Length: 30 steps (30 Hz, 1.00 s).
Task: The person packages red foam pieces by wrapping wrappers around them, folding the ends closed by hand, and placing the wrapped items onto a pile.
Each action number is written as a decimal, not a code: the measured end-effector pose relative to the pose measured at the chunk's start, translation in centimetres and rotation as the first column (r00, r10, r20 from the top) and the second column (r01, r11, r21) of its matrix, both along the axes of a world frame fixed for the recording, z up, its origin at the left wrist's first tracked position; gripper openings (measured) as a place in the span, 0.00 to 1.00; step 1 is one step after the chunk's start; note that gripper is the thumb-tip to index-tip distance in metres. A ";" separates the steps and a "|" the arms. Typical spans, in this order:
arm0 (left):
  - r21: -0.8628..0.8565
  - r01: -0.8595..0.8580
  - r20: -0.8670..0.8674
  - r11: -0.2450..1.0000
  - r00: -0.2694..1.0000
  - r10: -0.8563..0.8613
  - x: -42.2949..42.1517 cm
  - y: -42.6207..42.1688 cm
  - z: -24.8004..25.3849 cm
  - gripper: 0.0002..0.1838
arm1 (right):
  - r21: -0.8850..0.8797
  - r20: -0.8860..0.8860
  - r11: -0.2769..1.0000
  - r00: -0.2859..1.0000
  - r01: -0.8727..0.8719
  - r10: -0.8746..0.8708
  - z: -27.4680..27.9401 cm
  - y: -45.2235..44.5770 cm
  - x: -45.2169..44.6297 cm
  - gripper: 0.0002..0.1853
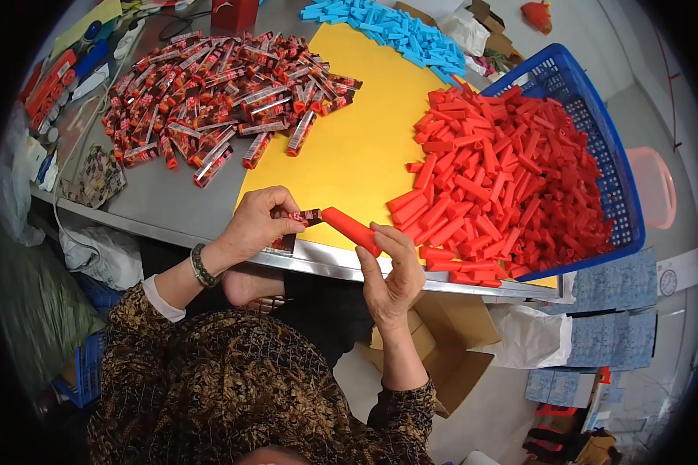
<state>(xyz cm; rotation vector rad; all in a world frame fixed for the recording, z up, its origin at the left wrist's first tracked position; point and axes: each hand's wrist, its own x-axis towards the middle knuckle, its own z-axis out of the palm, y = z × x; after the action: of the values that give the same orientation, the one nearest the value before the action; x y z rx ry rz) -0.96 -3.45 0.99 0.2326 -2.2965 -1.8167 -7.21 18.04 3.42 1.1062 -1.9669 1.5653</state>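
- A small printed packet (309, 218) is pinched between the thumb and fingers of the left hand (265, 221), above the near edge of the table (182, 186).
- A red tube (351, 231) is grasped near its lower right end by the thumb and fingers of the right hand (394, 271). Its other end is brought up against the packet; whether one sits inside the other cannot be told.
- The packet could be crumpled or bent if the tube is pushed in at a slant, since the two are not held quite in line.
- The tube could be squashed or twisted loose if it is pressed too hard, as it is held mainly by one end.
- Either piece could be dropped over the metal edge (333, 263), because both hands are held right beside it. Below, to the right, an open cardboard box (450, 333) is seen, where a fallen piece might be lost.
- Tubes could be knocked off by the right hand, as a loose heap of red tubes (512, 170) is spread just beside it, right up to the edge.
- That heap is backed on the right by a blue basket (632, 178), by which reach on that side is limited.
- A heap of wrapped sticks (209, 101) is piled at far left, apart from the hands.
- Blue tubes (388, 39) are heaped at the far edge, beyond a yellow sheet (326, 147).
- At left, a pale cable (77, 139) is trailed over the table, where it could be snagged.
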 end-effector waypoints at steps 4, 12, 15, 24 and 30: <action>-0.073 0.015 -0.062 0.997 0.998 -0.019 -0.1 0.4 0.0 0.08 | 0.106 -0.065 0.994 0.998 0.017 -0.010 0.8 0.2 0.1 0.17; 0.008 0.094 -0.081 0.996 0.992 -0.093 -0.1 1.1 0.0 0.10 | 0.014 0.330 0.994 0.939 -0.106 0.095 0.6 1.0 -0.1 0.15; -0.002 0.116 -0.100 0.993 0.988 -0.115 0.0 2.1 -0.9 0.10 | -0.081 0.543 0.986 0.823 -0.146 0.166 0.7 0.8 -0.6 0.13; 0.286 0.154 0.018 0.946 0.986 -0.166 0.3 2.6 -1.7 0.14 | 0.133 0.410 0.967 0.901 -0.216 0.144 0.8 1.3 -1.6 0.12; 0.341 0.278 -0.045 0.898 0.959 -0.280 0.4 3.8 -2.2 0.19 | 0.184 0.530 0.945 0.837 -0.272 0.138 -0.4 0.4 -0.8 0.14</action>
<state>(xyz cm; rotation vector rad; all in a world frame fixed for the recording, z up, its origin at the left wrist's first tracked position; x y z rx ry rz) -0.60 0.31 -1.20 -0.0478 -2.0848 -2.3615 -7.99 18.39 3.01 1.1092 -2.5268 1.9186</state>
